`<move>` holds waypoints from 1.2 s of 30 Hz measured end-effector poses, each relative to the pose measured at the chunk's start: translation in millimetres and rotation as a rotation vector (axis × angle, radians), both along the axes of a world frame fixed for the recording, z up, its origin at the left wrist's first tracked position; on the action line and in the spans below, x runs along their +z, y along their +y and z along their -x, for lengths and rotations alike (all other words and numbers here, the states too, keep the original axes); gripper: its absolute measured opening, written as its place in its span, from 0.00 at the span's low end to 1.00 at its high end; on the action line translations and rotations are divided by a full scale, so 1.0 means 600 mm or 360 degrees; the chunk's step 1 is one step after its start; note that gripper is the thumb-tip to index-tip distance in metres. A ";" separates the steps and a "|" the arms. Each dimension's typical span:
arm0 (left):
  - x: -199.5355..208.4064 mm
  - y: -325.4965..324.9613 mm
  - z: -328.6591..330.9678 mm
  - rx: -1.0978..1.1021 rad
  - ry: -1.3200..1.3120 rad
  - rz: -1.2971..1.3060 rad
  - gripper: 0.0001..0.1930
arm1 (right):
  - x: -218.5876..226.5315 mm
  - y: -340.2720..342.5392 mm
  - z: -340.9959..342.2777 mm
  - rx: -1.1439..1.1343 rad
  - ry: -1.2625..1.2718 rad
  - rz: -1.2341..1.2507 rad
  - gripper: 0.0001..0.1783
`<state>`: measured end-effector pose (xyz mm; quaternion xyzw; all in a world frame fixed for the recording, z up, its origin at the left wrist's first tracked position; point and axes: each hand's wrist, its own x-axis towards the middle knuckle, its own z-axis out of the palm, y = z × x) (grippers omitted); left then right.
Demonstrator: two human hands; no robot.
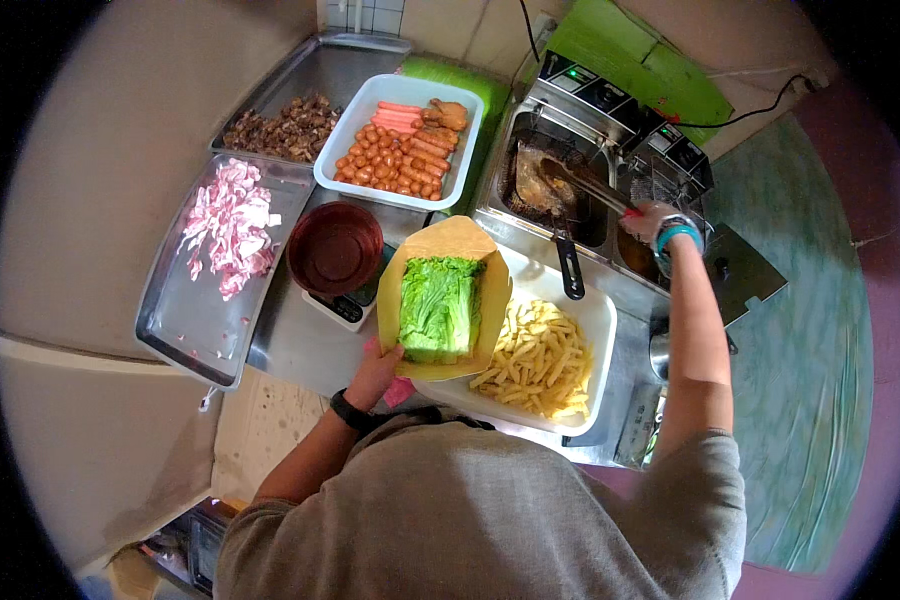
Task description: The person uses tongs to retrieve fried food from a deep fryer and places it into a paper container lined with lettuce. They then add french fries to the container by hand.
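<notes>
My left hand [375, 372] is closed on the lower left corner of a brown paper takeout box [452, 237]. Green lettuce leaves [440, 308] line the inside of the box. With my right hand [652, 220], which seems to be in a clear glove, I grip metal tongs [595, 187] that reach left over the deep fryer [492, 200]. At the tongs' tips is a flat, brown fried piece [535, 180] above a wire fryer basket; its exact kind is unclear. The basket's black handle [568, 262] points toward me.
A white tub of fries [607, 350] stands right of the box. Behind it, a white tub [327, 150] holds sausages and a chicken leg. At left are a dark red bowl [336, 245] on a scale [342, 308], a metal tray [190, 330] of raw sliced meat and another [300, 75] of browned meat.
</notes>
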<state>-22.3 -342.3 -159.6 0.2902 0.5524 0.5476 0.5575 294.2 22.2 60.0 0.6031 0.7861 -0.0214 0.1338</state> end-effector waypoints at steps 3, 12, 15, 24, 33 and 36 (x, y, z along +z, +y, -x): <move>0.038 0.005 0.000 -0.0148 -0.0016 0.0006 0.15 | -0.090 0.050 0.008 -0.0057 -0.0033 0.0183 0.25; 0.001 -0.009 -0.001 -0.0075 0.0097 -0.0149 0.20 | 0.017 -0.016 0.062 0.0015 0.0081 0.0399 0.24; 0.042 -0.002 -0.003 -0.0119 0.0161 0.0127 0.20 | 0.052 -0.021 0.025 -0.0202 0.0225 0.0425 0.23; 0.032 -0.002 -0.003 -0.0077 -0.0076 -0.0111 0.22 | 0.013 -0.054 -0.006 -0.0610 0.0919 0.0526 0.23; 0.049 -0.003 0.001 -0.0111 -0.0027 -0.0066 0.21 | -0.105 -0.032 -0.082 -0.0262 0.0884 -0.0062 0.26; 0.036 -0.008 0.003 -0.0079 -0.0043 -0.0071 0.20 | -0.126 -0.071 -0.067 -0.0305 0.0761 -0.0268 0.26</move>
